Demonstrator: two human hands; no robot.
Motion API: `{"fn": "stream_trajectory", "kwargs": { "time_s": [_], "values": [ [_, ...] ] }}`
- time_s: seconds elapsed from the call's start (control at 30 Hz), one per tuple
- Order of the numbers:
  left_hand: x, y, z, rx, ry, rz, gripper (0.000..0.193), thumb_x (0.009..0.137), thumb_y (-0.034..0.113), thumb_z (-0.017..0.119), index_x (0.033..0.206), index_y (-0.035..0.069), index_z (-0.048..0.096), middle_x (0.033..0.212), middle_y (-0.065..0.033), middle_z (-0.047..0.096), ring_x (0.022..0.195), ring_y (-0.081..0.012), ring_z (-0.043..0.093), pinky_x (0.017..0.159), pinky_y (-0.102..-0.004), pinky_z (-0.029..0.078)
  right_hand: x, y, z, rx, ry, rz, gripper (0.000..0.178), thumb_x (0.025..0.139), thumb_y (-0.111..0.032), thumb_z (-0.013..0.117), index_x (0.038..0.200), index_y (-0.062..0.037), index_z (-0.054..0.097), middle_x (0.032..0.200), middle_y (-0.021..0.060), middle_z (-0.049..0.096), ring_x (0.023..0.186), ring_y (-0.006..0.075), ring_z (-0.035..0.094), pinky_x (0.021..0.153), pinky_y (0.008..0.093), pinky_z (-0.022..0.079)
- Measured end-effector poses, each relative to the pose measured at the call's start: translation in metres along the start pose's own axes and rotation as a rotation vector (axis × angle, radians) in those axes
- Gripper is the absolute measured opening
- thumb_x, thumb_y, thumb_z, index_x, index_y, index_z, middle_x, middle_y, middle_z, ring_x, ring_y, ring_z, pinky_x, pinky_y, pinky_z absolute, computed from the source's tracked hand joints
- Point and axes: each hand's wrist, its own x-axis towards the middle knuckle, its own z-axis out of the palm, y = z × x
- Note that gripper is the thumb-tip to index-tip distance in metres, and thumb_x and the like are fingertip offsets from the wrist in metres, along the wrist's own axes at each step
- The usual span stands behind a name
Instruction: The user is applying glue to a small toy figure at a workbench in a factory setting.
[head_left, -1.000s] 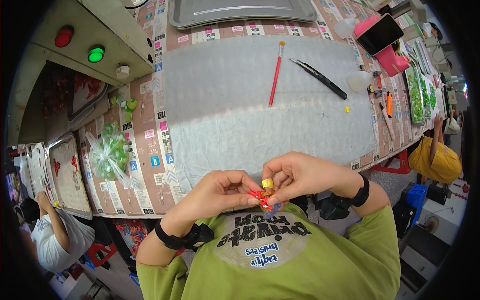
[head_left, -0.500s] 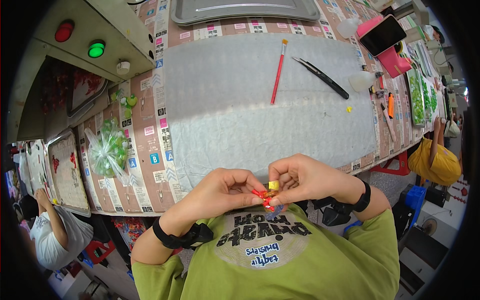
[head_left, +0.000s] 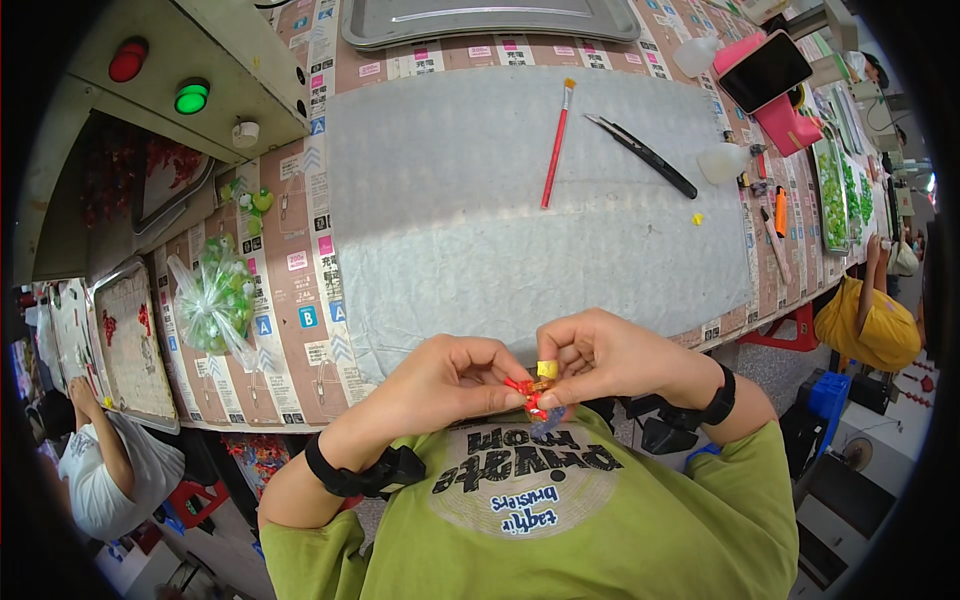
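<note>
Head view: both hands' fingers pinch a small red piece, orientation unclear.

Bright, even light. Soft shadow band across grey mat. Mild glare on metal tray. Heavy fisheye bend, black vignette at rim. Centre sharp; corners soft, right edge overexposed.

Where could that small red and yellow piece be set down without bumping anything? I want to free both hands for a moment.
The grey mat is bare across its left and near parts, between the red brush and the table edge by the left hand and right hand. Crowded: the right end, around the black tweezers, squeeze bottle and pink phone stand.
</note>
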Motion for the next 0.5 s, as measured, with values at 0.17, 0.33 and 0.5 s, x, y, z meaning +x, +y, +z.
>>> {"fn": "stream_trajectory", "kwargs": {
  "time_s": [0.17,0.33,0.5],
  "values": [
    [0.005,-0.010,-0.006,0.051,0.087,0.004,0.011,0.079,0.005,0.063,0.088,-0.001,0.061,0.082,-0.0040,0.064,0.074,-0.0069,0.058,0.068,-0.0197,0.047,0.013,0.015,-0.009,0.022,0.052,0.007,0.016,0.077,-0.005,0.064,0.079,-0.0020,0.048,0.074,0.0085,0.062,0.062,0.0117,0.061,0.054,0.0200,0.049],
    [0.009,-0.012,-0.014,0.072,0.093,-0.011,0.010,0.078,0.003,0.063,0.087,-0.001,0.062,0.081,-0.0044,0.064,0.074,-0.0072,0.059,0.067,-0.0200,0.047,0.021,0.025,-0.015,-0.003,0.033,-0.048,0.017,0.077,-0.004,0.063,0.080,-0.0019,0.047,0.074,0.0087,0.062,0.062,0.0114,0.061,0.054,0.0203,0.049],
    [0.010,-0.011,-0.015,0.089,0.081,-0.019,0.010,0.078,0.003,0.063,0.087,-0.001,0.062,0.080,-0.0045,0.064,0.074,-0.0072,0.059,0.067,-0.0200,0.046,0.021,0.023,-0.015,-0.031,0.025,-0.027,0.017,0.077,-0.004,0.063,0.080,-0.0014,0.046,0.074,0.0086,0.062,0.063,0.0114,0.061,0.055,0.0202,0.049]
  ]
}}
